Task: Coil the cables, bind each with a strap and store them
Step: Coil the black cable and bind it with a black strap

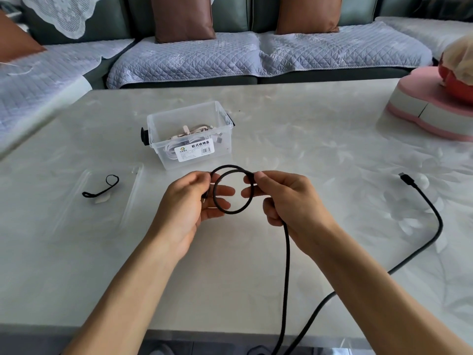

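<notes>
In the head view the coiling step is in hand. The left hand pinches one side of a small double loop of the black cable, its grip clenched on the strands; the right hand grasps the other side, with the cable running down out of that grip. The loop is held above the bench, near its front, while the long tail drops past the bench edge, then comes back up across the bench to a plug lying well to the right.

Judging by that slack, most of the cable is uncoiled; the next move calls for feeding more length into the loop, turn on turn, without letting the turns spring apart.

A black strap lies on a clear lid at left. Behind the hands, the open clear box holds pale cables, seemingly already coiled.
</notes>
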A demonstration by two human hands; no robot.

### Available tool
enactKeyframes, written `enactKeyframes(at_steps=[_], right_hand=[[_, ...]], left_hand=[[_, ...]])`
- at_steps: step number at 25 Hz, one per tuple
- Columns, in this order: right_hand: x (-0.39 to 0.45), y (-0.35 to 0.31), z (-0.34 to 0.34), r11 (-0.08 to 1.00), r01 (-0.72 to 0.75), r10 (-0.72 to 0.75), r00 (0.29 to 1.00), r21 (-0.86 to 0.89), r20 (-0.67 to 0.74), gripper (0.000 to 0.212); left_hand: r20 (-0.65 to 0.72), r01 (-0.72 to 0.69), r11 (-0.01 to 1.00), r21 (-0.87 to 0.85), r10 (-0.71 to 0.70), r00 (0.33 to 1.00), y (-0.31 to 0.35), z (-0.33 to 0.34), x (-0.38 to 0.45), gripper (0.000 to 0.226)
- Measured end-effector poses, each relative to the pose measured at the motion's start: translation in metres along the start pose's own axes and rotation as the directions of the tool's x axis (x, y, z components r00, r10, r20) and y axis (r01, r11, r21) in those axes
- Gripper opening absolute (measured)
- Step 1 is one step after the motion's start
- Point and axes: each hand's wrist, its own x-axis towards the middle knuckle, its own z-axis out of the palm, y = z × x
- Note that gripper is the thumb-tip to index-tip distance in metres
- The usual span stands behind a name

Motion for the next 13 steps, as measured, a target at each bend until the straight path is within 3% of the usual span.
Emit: enactKeyframes(at_steps=[4,7,13], right_hand=[[0.002,-0.003,-0.007,0.988,0.071,-0.079,0.995,-0.136,-0.054,0.019],[0.002,-0.007,-0.012,0.978,0.061,-0.065,0.998,-0.198,-0.012,0.017],[0.0,-0.009,-0.025,0.956,-0.065,0.113,0.982,-0.286,0.152,0.014]], left_hand=[[0.123,-0.035,0.982,0.184,0.012,0.992,0.0,-0.002,-0.004,0.026],[0.148,-0.057,0.979,0.197,0.027,0.989,0.0,-0.002,-0.006,0.027],[-0.128,-0.068,0.991,-0.118,0.053,0.99,0.003,-0.009,0.006,0.027]])
